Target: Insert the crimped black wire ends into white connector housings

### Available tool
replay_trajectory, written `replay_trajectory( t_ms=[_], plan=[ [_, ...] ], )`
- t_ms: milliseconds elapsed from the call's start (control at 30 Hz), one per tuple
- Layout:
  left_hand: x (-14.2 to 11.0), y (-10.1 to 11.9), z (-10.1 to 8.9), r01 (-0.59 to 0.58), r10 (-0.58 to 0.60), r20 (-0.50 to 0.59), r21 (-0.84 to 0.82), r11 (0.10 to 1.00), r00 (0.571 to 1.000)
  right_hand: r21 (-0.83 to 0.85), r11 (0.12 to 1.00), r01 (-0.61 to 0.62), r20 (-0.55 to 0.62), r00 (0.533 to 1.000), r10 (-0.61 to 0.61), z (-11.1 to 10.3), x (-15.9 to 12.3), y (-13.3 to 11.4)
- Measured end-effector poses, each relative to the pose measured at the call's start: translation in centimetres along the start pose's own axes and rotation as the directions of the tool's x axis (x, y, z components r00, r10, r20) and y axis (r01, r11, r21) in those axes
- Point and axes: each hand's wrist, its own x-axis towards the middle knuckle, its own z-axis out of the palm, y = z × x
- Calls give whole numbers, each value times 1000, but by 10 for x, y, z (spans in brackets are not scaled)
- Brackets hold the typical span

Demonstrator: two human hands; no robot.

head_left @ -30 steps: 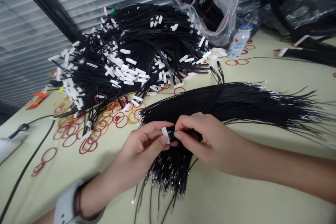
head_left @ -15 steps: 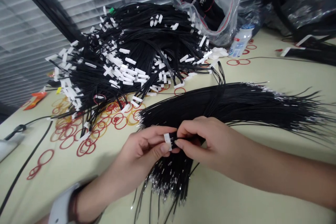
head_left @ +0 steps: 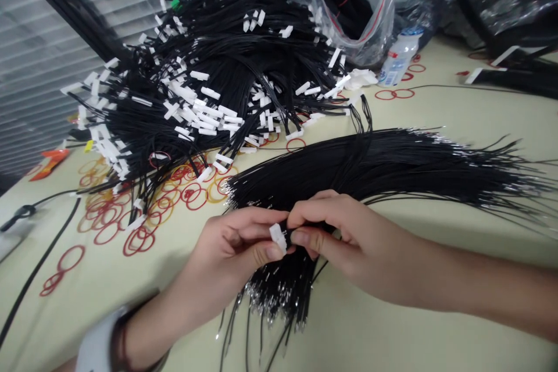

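Between two hands (head_left: 224,258), white connector (head_left: 277,237), left pinched closed on it, right on black wires (head_left: 288,236)

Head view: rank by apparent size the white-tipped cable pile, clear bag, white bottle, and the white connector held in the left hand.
1. Cable pile
2. Clear bag
3. White bottle
4. White connector, smallest despite being nearer the camera

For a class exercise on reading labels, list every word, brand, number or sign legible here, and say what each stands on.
None can be read.
White bottle: blue and red marks on it, too small and blurred to read.
White connector in the left hand: no legible marking.
Clear plastic bag: no legible print.
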Motion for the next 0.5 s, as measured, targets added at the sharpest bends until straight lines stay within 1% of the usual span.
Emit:
replay_trajectory(
  t_ms=[200, 300, 367, 500],
  plan=[
    [-3, -5, 3, -68, 77, -104, 84, 994, 992, -2, 994, 110, -74, 991, -110, 8, -1, 5],
    [-4, -5, 2, -108, 123, -107, 142, 984, 987, -21, 989, 146, -86, 985, -148, 10, 0, 6],
    [-3, -4, 1, -119, 141, -105, 195, 974, 984, -50, 988, 146, -111, 982, -151, 10, 2, 7],
    [-1, -1, 0, -135, 187, -106, 372, 918, 977, -117, 982, 147, -191, 967, -168, 8, 6, 7]
  ],
)
